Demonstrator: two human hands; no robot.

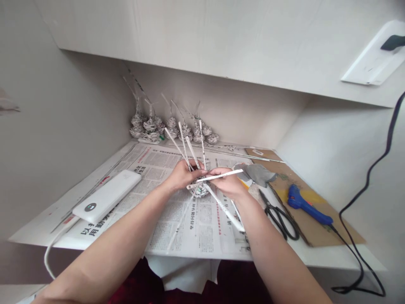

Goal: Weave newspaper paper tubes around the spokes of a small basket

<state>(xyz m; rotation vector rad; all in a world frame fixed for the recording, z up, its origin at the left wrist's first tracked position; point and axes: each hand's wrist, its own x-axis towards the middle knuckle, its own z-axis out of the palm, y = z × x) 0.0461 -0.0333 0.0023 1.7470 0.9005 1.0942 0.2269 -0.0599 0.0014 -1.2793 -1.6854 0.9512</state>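
Note:
Between my hands, above the newspaper sheet (152, 236), is a small round weaving of rolled paper strips (200, 191). Several white paper strips (221, 205) fan out from it, some pointing up and away, others toward me. My left hand (185, 174) grips its left and far side, with thumb and fingers closed at the strips. From the right, my right hand (226, 181) pinches near the rim, its fingertips meeting my left thumb. One paper strip (234, 172) lies across the right fingers. The far side of the weaving is hidden by my fingers.
Several woven gourd shapes (150, 128) stand along the back wall. A white power bank (107, 196) with a cable lies left. To the right are black scissors (280, 217), a grey cloth (259, 174) and a blue glue gun (308, 205) on cardboard (316, 236). Thin paper rods (228, 153) lie behind.

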